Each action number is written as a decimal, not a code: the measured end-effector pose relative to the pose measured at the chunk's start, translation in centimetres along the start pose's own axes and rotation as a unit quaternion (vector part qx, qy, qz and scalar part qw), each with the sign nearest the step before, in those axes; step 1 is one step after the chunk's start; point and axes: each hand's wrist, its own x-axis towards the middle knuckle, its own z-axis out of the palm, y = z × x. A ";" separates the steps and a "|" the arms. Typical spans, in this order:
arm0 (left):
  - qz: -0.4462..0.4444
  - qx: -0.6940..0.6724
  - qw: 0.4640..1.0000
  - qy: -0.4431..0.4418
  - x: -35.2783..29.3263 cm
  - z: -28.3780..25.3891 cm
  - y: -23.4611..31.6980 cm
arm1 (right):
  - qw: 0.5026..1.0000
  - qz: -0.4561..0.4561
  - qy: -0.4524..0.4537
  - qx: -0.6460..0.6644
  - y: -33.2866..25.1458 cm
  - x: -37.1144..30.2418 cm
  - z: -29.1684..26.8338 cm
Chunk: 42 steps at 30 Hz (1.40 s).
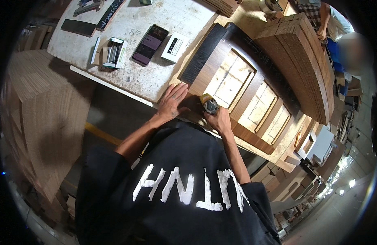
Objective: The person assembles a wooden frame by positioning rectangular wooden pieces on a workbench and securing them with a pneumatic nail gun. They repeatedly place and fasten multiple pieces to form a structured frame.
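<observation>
A brown wood-grain frame (242, 103) with rectangular openings lies on the workbench in front of me. My left hand (172, 101) rests flat, fingers stretched, at the frame's near left corner. In my right hand (219, 121) is a compact yellow and grey power tool (211, 106), held over the frame's near edge. Its working end is hidden, so its exact kind cannot be told. A black strip (203, 52) runs along the frame's left side, and a longer dark strip (265, 65) lies along its far side.
On the white worktop (145, 81) lie a phone (151, 45), a white box (175, 47) and an open small box of metal pieces (113, 53). Curved boards (296, 61) are stacked beyond the frame. A tall board stack (49, 118) stands left. Another person (337, 25) is at far right.
</observation>
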 end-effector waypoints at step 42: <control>-0.021 0.004 0.999 -0.027 0.3 -0.4 -0.4 | 0.998 -0.048 -0.047 0.001 0.2 -0.4 0.7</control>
